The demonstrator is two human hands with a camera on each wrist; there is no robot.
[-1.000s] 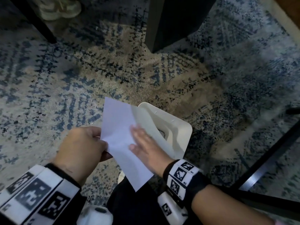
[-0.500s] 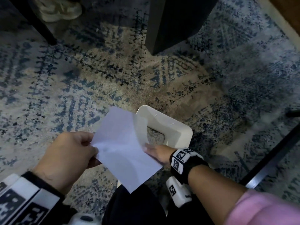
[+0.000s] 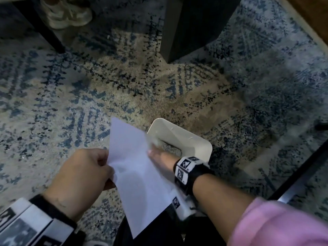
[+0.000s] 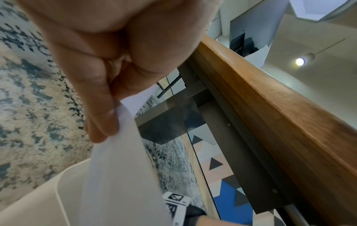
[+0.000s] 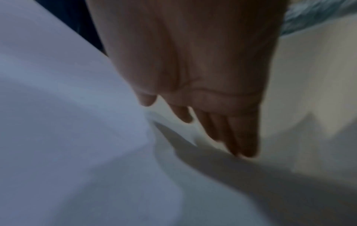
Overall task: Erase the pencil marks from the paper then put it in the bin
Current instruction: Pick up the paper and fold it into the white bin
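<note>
Paper [image 3: 134, 167] hangs beside the white bin [image 3: 195, 139], its far edge over the rim, pinched at one edge by the left hand [image 3: 83, 176]. Her right hand [image 3: 159, 155] is flat, fingers straight, holding nothing — better to fold the sheet narrower, then drop it in.

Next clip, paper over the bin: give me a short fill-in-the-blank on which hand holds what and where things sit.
1. The sheet of paper is pinched at its edge by the ______ hand.
2. The right hand, fingers straight, reaches into the white ______.
3. The bin stands on a patterned ______.
4. A pale ______ lies on the floor at the far left of the head view.

Missing words: left; bin; rug; shoe
</note>
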